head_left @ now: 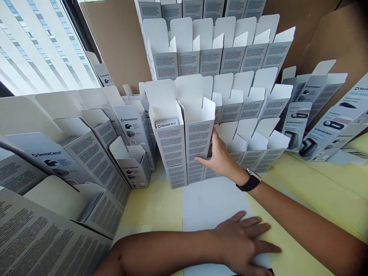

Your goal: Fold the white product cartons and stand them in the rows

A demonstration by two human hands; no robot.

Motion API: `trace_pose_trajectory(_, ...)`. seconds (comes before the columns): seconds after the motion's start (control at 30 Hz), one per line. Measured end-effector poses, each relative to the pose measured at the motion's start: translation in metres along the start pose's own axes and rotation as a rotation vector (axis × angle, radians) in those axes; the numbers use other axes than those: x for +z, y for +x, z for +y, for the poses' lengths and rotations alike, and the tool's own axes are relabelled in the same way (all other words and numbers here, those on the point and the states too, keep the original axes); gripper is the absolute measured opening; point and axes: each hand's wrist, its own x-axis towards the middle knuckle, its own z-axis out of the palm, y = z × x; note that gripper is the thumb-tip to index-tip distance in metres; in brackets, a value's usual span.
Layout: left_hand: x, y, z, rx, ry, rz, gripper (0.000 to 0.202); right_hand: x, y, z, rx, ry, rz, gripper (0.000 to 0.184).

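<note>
My right hand (220, 159), with a dark watch strap at the wrist, grips a tall white carton (199, 145) by its right side. The thumb lies across the printed front, and the other fingers are partly hidden behind the edge. The carton stands upright with its top flaps raised. Close against its left side is a second open carton (169, 153), with a folded SilverCrest leaflet (167, 122) showing at its top. My left hand (247, 241) is stretched low over a white sheet (212, 199), fingers spread. A small dark edge shows beneath it at the bottom of the picture.
Rows of open cartons (211, 61) stand at the back against brown cardboard (115, 42). More SilverCrest cartons (94, 161) crowd the left side. Further boxes (330, 122) stand and lean at the right. Yellow covering (152, 211) lies on the table.
</note>
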Motion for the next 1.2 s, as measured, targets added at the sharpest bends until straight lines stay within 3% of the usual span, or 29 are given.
trace_pose_trajectory(0.4, -0.009, 0.0, 0.004, -0.014, -0.026, -0.067, 0.068, 0.001, -0.007, 0.003, 0.001, 0.018, 0.001, 0.113)
trace_pose_trajectory(0.53, -0.011, 0.0, 0.006, -0.037, 0.013, -0.054, 0.062, -0.009, -0.015, -0.01, -0.029, 0.044, 0.153, 0.103)
trace_pose_trajectory(0.63, -0.01, 0.004, 0.004, -0.032, 0.046, -0.082, 0.059, -0.021, -0.023, -0.033, -0.174, 0.041, 0.29, 0.081)
trace_pose_trajectory(0.7, -0.01, 0.007, 0.003, -0.035, 0.055, -0.108, 0.06, -0.026, -0.026, -0.051, -0.327, 0.094, 0.15, 0.062)
trace_pose_trajectory(0.77, -0.009, 0.009, 0.001, -0.051, 0.062, -0.111, 0.063, -0.023, -0.025, -0.068, -0.362, 0.198, -0.235, 0.048)
trace_pose_trajectory(0.83, -0.009, 0.009, 0.0, -0.064, 0.065, -0.111, 0.063, -0.009, -0.021, -0.083, -0.24, 0.285, -0.649, 0.045)
trace_pose_trajectory(0.9, -0.009, 0.008, -0.001, -0.064, 0.047, -0.133, 0.06, 0.017, -0.014, -0.094, -0.093, 0.344, -0.837, 0.061)
trace_pose_trajectory(1.0, -0.007, 0.009, -0.005, 0.006, -0.022, -0.164, 0.062, 0.067, -0.006, -0.105, 0.036, 0.408, -0.812, 0.082)
trace_pose_trajectory(1.1, -0.001, 0.015, -0.01, 0.099, -0.11, -0.16, 0.069, 0.114, 0.002, -0.113, 0.132, 0.436, -0.742, 0.081)
trace_pose_trajectory(1.2, 0.009, 0.022, -0.013, 0.129, -0.197, -0.204, 0.066, 0.146, 0.009, -0.121, 0.164, 0.43, -0.648, 0.083)
